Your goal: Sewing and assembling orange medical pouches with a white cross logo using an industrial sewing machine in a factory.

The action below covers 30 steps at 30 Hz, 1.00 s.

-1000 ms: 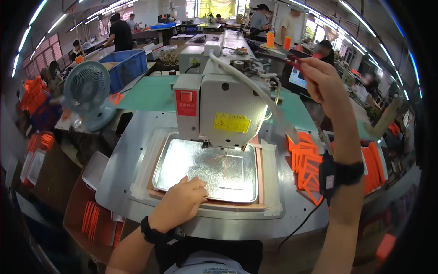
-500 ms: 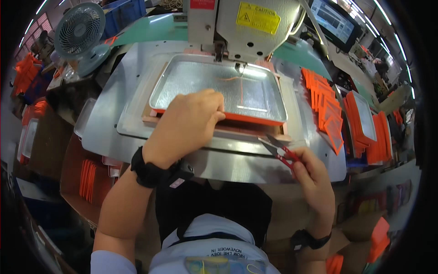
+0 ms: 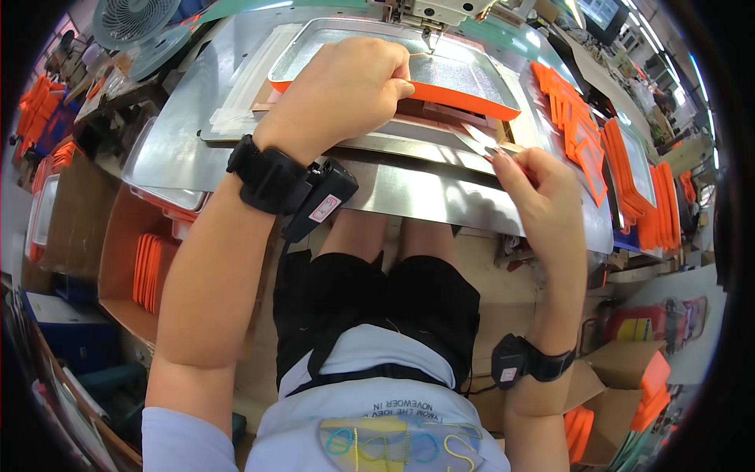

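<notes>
A silver-lined panel with white binding and an orange edge lies under the head of a sewing machine. My left hand is closed at the panel's front edge, thumb and fingers pinching it; the hand covers part of the panel. A short orange thread runs from beside my left knuckles toward the needle area. My right hand grips a pair of thread snips, the blades pointing at the panel's front edge. The snips' handles are mostly hidden in my fingers.
A metal machine table spans the front. Orange mesh-windowed pieces lie at its right, beside stacked orange-edged panels. A carton of orange pieces stands lower left, another carton lower right. A fan sits far left.
The view has tipped downward, so the machine sits higher in the picture. My left hand still holds the panel's front edge, which appears raised. The snips remain in my right hand, now nearer the panel.
</notes>
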Available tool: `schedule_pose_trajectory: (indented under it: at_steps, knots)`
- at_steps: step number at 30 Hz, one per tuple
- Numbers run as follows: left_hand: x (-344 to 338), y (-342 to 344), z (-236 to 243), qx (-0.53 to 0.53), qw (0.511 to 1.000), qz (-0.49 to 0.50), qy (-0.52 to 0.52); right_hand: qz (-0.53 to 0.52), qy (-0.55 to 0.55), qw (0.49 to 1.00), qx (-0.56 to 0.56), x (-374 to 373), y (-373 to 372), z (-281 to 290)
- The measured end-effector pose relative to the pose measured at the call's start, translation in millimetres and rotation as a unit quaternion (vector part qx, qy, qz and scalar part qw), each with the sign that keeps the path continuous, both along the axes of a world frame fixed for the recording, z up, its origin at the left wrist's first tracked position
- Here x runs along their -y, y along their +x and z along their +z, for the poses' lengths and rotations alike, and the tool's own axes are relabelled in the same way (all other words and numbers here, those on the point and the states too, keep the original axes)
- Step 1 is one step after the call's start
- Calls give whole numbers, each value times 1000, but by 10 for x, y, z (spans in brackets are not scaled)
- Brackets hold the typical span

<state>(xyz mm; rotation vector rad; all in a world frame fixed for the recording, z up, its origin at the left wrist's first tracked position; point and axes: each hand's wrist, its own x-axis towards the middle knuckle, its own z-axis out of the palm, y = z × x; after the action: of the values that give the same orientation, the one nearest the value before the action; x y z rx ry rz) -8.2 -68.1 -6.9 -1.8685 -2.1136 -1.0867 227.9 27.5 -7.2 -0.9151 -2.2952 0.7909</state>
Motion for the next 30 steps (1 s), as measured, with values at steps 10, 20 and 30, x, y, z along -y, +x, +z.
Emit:
schedule_pose_trajectory:
  at_steps: [10, 20, 30]
  knots:
    - [-6, -22, -39, -3, 1000, -5, 8, -112, 236, 954, 149, 146, -490, -118]
    - [-2, 3, -67, 4, 1000, -4, 5, -98, 266, 946, 155, 120, -610, -159]
    - [75, 25, -151, 8, 999, -23, 25, -56, 152, 981, 110, 145, -5, 8]
